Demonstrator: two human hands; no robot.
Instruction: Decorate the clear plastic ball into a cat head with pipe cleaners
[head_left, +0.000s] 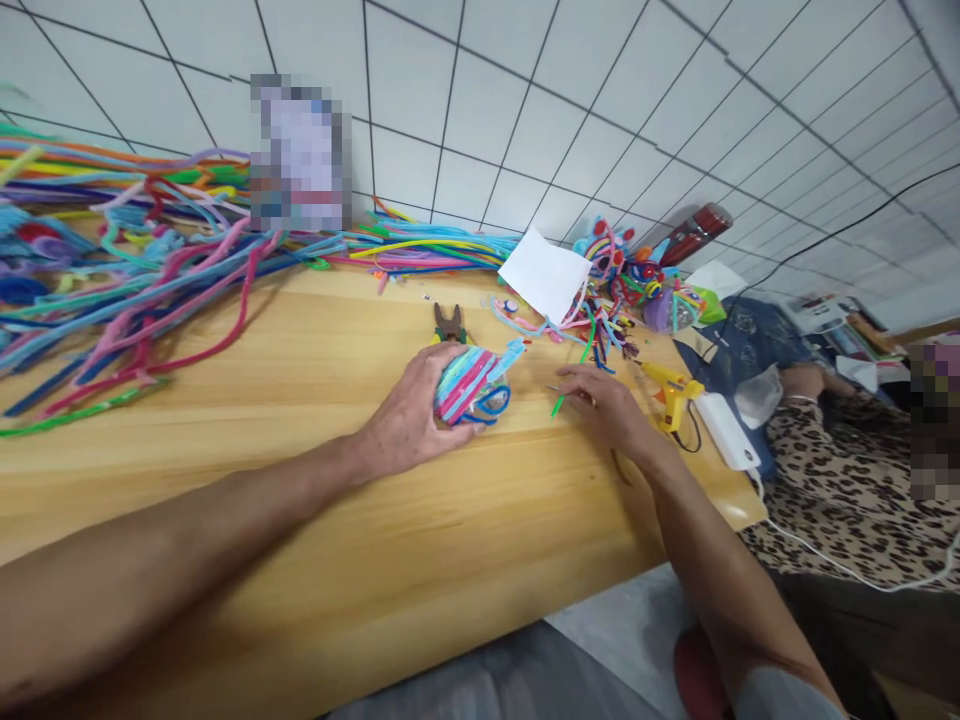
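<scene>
My left hand (pixel 409 410) is wrapped round a rounded craft piece (pixel 466 384) covered in light blue, pink and teal fuzzy strips, with a dark blue loop on its right side. My right hand (pixel 596 400) is closed, palm down, a short way to the right, apart from the piece. A thin pointed metal tip shows beside its fingers, and a green strip (pixel 557 405) lies by them; the rest of what it holds is hidden. Just behind the piece are pliers (pixel 450 322) with dark jaws.
Long coloured pipe cleaners (pixel 150 260) cover the back left. White paper (pixel 544 274) and colourful crafts (pixel 637 280) stand at the back right. A yellow glue gun (pixel 671 390) and white power strip (pixel 726 430) lie right. A person in leopard print (pixel 832 470) sits beyond.
</scene>
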